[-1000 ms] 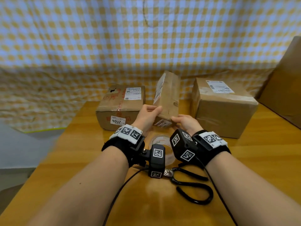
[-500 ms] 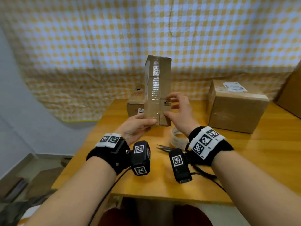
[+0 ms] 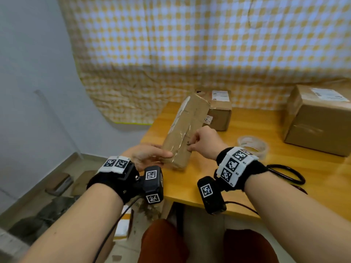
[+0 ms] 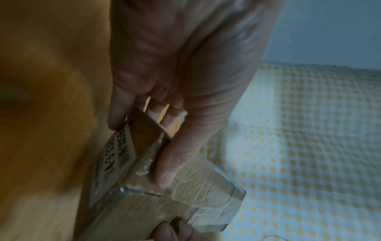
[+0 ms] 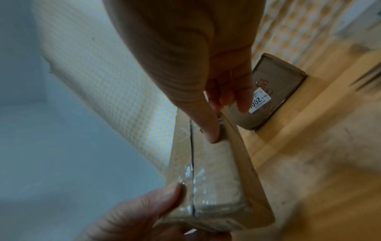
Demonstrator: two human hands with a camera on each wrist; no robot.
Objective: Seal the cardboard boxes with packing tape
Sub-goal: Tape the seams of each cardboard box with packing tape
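A slim cardboard box (image 3: pixel 187 128) hangs tilted over the table's front left corner, its seam covered by clear tape. My left hand (image 3: pixel 161 158) grips the near lower end, thumb on the taped face and fingers underneath. In the left wrist view the left hand (image 4: pixel 144 146) clamps the box (image 4: pixel 144 195) by its end. My right hand (image 3: pixel 191 145) pinches the box's right side. The right wrist view shows the right hand (image 5: pixel 226 122) with its thumb on the taped face of the box (image 5: pixel 216 171) and fingers over the edge. A roll of clear packing tape (image 3: pixel 252 147) lies flat on the table to the right.
Black-handled scissors (image 3: pixel 284 173) lie right of my right wrist. A labelled box (image 3: pixel 218 112) stands behind the held one, and a bigger box (image 3: pixel 319 120) sits at the right. The wooden table (image 3: pixel 247 196) ends at my left; clutter covers the floor (image 3: pixel 57 186) below.
The slim box went from upright in front of me to tilted low over the table's left corner. Both hands shifted their hold on it, and my view swung left.
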